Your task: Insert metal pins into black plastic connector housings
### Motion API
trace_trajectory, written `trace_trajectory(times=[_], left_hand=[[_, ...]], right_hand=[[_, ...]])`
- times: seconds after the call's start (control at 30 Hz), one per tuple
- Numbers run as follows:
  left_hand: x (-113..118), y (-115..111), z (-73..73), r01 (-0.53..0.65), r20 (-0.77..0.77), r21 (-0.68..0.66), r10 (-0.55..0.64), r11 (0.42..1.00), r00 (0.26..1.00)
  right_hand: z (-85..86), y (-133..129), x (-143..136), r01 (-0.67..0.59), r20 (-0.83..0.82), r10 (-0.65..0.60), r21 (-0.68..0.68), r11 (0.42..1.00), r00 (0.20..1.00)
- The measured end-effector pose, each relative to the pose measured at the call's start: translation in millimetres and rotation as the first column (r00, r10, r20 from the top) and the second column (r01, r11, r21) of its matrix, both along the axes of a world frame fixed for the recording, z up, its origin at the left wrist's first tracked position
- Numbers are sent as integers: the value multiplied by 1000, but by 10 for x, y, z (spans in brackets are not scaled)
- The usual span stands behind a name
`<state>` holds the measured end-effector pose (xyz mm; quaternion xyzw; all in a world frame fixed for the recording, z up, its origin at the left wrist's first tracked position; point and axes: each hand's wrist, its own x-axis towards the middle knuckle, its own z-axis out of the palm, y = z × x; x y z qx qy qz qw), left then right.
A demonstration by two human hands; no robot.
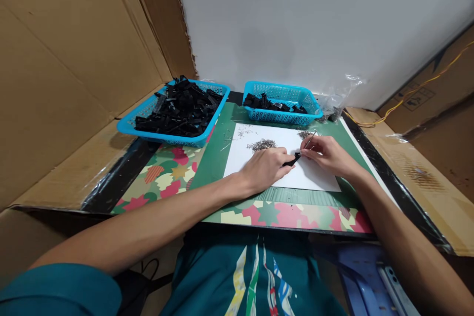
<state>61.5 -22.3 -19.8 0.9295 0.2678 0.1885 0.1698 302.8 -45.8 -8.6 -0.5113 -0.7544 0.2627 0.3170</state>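
Observation:
My left hand (267,167) rests on the white paper (244,160), its thumb and fingers closed on a small black plastic part (292,161). Beside it my right hand (321,152) pinches a thin metal tool (311,139), probably tweezers, slanting up from the fingers. The right fingertips are at the end of the black part; whether they touch it I cannot tell. Just beyond my left hand lies a heap of tiny metal pieces (262,145). A smaller heap (305,134) sits behind my right hand.
A blue basket (163,137) piled with black parts stands at the left. Another blue basket (281,117) holding fewer parts is at the back. Clear plastic bags (335,103) lie beside it. Cardboard walls (74,49) flank the table, and a yellow cable (407,94) runs along the right.

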Motion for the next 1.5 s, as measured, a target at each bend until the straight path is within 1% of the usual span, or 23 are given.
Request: trace_trajectory(times=[0.17, 0.27, 0.47, 0.57, 0.63, 0.73, 0.8, 0.87, 0.93, 1.0, 1.1, 1.17, 1.23, 1.37, 1.5], left_hand=[[-6, -4, -5, 35, -36, 32, -34, 999, 999], [-1, 11, -18, 40, -2, 20, -40, 999, 999], [-3, 40, -22, 37, 107, -71, -30, 997, 994], [-4, 44, -19, 30, 101, -77, -22, 997, 995], [0, 42, -17, 24, 95, -62, -18, 998, 995], [5, 30, 7, -7, 158, -97, 22, 995, 987], [0, 20, 42, -47, 234, -151, 82, 987, 969], [-13, 18, 88, -94, 306, -217, 159, 972, 939], [-32, 32, 130, -124, 378, -283, 230, 951, 897], [-53, 64, 160, -129, 447, -328, 274, 936, 852], [-82, 129, 179, -124, 510, -370, 313, 921, 801], [-90, 166, 177, -118, 530, -388, 325, 914, 783], [-88, 191, 168, -112, 545, -388, 326, 915, 773], [-66, 215, 131, -95, 560, -409, 332, 907, 759], [-59, 224, 102, -59, 584, -429, 327, 901, 743]], right_hand=[[-20, 4, 15, 2, 5, -2, -12, 1000, 1000], [-59, 11, 27, 14, 3, -14, -3, 1000, 1000], [-110, 19, 30, 25, -9, -25, 25, 999, 1000], [-102, 20, 14, 34, -1, -34, 39, 999, 999], [-92, 25, 1, 32, -31, -31, 22, 999, 999], [-86, 40, -5, 61, -158, -61, -3, 998, 985], [-87, 53, 10, 88, -230, -84, 9, 996, 970], [-89, 63, 38, 72, -256, -68, 7, 997, 964], [-88, 66, 62, 31, -238, -38, -32, 999, 970], [-85, 63, 59, 16, -180, -25, -55, 998, 983], [-83, 47, -29, 6, -44, -7, -22, 1000, 999], [-90, 29, -143, -46, 9, 46, -18, 999, 999], [-109, 4, -274, -99, 25, 100, -48, 994, 995], [-163, -33, -452, -101, 21, 103, -77, 992, 994], [-200, -21, -443, -93, 12, 94, -68, 993, 995]])
